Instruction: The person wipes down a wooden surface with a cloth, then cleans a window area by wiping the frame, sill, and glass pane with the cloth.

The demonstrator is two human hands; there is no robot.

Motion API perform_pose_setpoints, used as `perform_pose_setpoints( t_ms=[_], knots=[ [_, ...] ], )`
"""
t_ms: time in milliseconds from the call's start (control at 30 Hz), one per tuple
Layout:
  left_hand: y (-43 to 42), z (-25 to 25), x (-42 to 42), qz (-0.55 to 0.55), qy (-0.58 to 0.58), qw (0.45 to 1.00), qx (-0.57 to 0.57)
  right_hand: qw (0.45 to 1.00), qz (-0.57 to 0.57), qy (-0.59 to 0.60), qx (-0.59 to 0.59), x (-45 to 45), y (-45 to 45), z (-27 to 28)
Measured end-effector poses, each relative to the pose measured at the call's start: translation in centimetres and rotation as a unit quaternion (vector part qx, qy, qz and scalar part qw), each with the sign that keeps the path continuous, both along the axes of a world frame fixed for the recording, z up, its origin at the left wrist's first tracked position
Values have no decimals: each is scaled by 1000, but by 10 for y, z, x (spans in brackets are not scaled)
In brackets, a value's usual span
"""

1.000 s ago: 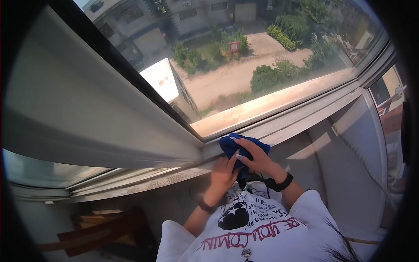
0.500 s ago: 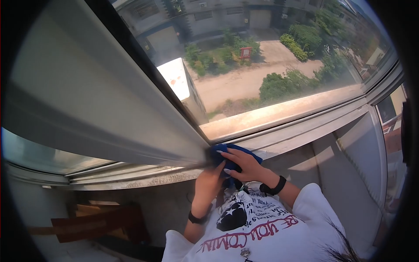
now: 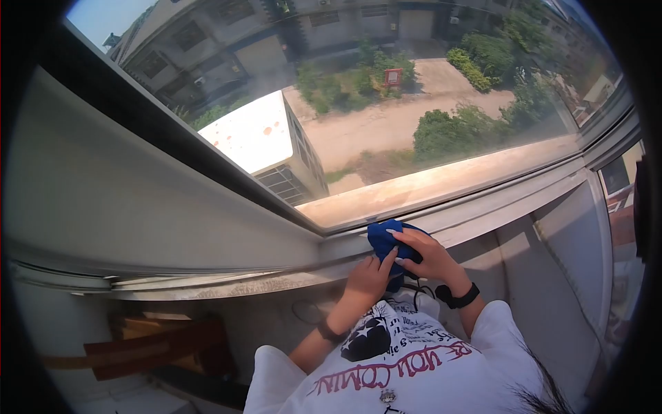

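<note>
A bunched blue cloth (image 3: 383, 237) is between my two hands, against the inner edge of the window sill (image 3: 476, 207). My right hand (image 3: 429, 257) grips the cloth from the right, fingers bent over its top. My left hand (image 3: 369, 277) is closed at the cloth's lower left, fingertips pressed to it. Part of the cloth hangs below the fingers, and the palms hide the rest. Just left of the cloth, a pale window panel (image 3: 158, 179) with a dark edge meets the sill track.
Beyond the glass lie a white-roofed structure (image 3: 255, 134), shrubs and a dirt road (image 3: 386, 127). Below the sill at left is a brown wooden piece of furniture (image 3: 158, 352). A rope-like cord (image 3: 562, 255) runs down the right side.
Both hands and the blue cloth have moved right along the sill, away from the panel's corner. The panel's dark edge now lies farther left, showing more of the white-roofed structure.
</note>
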State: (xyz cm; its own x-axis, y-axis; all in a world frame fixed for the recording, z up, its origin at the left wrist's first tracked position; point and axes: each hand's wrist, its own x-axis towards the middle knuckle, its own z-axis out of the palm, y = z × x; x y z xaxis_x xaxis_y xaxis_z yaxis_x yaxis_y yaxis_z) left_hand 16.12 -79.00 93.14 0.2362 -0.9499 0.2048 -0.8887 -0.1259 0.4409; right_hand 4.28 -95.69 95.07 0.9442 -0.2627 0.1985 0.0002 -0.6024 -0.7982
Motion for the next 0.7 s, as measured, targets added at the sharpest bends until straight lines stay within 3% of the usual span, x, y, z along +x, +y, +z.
perform_pose_setpoints(
  t_ms=[100, 267, 400, 700],
  knots=[
    [-17, 2, -8, -8, -52, 999, 4, 999, -42, -21, -18, -11, -7, -10],
    [-9, 9, 4, -19, 25, 999, -6, 991, -70, -73, -93, 0, 5, -18],
    [18, 24, 14, 33, 45, 997, 61, 991, -35, -99, -87, 26, 26, -19],
    [57, 10, 30, 114, 50, 992, -31, 991, 23, -73, -106, 62, 53, -12]
  ],
)
